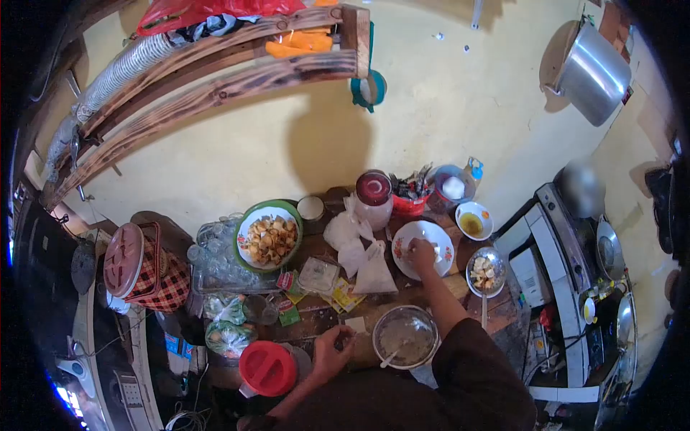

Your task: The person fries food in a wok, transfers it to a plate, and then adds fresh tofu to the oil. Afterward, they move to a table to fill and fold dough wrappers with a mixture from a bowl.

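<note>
My right hand reaches into a white bowl with red flowers, its fingers pressed together. Something white lies beside them in the bowl; what they pinch is too small to make out. My left hand is curled near the table's front edge, beside a red-lidded jug; anything inside its fingers is hidden. Between my arms stands a metal bowl of pale batter with a spoon in it. Right of my right forearm, a skimmer with pale chunks rests over a bowl.
A green-rimmed bowl of browned pieces stands left, near glassware. Plastic bags and sachets lie mid-table. A small bowl of yellow liquid sits back right. The stove is right; a wooden shelf hangs overhead.
</note>
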`<state>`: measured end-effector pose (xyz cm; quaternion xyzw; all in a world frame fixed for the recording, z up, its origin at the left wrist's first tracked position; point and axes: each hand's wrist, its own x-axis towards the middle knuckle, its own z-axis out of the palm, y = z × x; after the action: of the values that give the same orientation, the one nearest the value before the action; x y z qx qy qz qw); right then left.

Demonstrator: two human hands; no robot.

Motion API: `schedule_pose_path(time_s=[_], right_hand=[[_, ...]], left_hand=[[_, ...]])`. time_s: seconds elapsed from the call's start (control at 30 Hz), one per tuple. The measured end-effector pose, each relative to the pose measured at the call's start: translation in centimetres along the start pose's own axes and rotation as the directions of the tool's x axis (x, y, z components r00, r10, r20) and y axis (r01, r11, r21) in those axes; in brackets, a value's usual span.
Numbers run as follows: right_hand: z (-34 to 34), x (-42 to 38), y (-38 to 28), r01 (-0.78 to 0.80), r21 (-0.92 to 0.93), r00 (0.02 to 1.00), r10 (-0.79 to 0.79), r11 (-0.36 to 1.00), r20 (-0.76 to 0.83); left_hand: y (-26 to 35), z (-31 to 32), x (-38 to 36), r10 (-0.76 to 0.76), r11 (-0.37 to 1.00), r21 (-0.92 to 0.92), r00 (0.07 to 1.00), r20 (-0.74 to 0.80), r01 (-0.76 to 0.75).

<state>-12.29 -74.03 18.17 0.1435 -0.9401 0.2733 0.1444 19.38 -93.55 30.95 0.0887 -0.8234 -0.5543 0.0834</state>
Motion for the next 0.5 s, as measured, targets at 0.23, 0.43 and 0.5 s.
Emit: schedule_pose_path(time_s=[0.23,0.43,0.5], right_hand=[[-1.9,-1.1,-1.5,0.163,-0.032,0.985,-0.165,0.986,-0.051],[-11.8,-5.5,-7.4,-0.053,0.406,0.999,0.049,0.912,0.020],[-15.3,-9.2,-9.6,-0.262,0.507,0.965,0.209,0.821,0.159]], left_hand=[[-6.2,3.0,0.6,-0.014,0.947,0.320,0.996,0.084,-0.013],[-12.1,6.8,1.6,0.153,0.721,0.677,0.987,0.051,-0.147],[-13.3,7.4,2.4,0.147,0.730,0.669,0.988,0.046,-0.140]])
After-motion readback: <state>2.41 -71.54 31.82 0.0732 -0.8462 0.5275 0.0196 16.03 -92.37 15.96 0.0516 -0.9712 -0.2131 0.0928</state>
